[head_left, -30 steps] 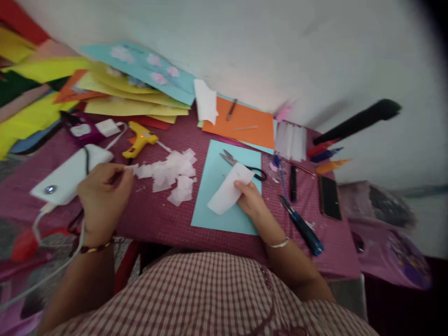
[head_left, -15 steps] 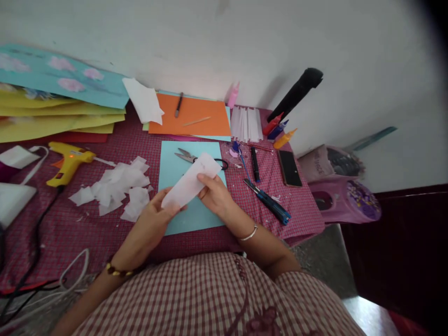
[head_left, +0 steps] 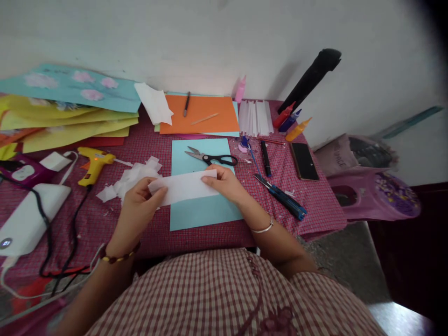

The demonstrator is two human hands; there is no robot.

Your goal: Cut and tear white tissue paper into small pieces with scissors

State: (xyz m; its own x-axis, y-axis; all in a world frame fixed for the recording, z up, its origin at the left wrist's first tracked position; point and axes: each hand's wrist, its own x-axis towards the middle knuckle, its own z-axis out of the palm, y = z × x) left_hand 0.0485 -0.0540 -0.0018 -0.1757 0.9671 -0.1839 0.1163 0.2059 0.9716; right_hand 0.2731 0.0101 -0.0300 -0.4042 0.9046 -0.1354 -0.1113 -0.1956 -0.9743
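Note:
A white paper strip [head_left: 187, 187] is stretched nearly level between my two hands, over a light blue sheet [head_left: 203, 213]. My left hand [head_left: 142, 200] pinches its left end between thumb and fingers. At the other end, my right hand [head_left: 224, 184] grips it with the thumb on top. Just beyond the strip lie scissors [head_left: 212, 157] with black handles, their blades pointing left. Beside my left hand is a loose heap of white paper pieces [head_left: 131, 178], partly hidden by that hand.
On the left are a yellow glue gun [head_left: 94, 163], a white power bank [head_left: 33, 217] and cables. A blue cutter [head_left: 282, 198], a black marker [head_left: 265, 158] and a phone [head_left: 304, 161] lie right. Orange paper [head_left: 206, 112], white strips [head_left: 255, 118] and paint tubes [head_left: 297, 130] sit at the back.
The paper strip has turned from a slant to nearly level. My left hand has moved left and up, and my right hand now holds the strip's right end. The camera view has shifted left.

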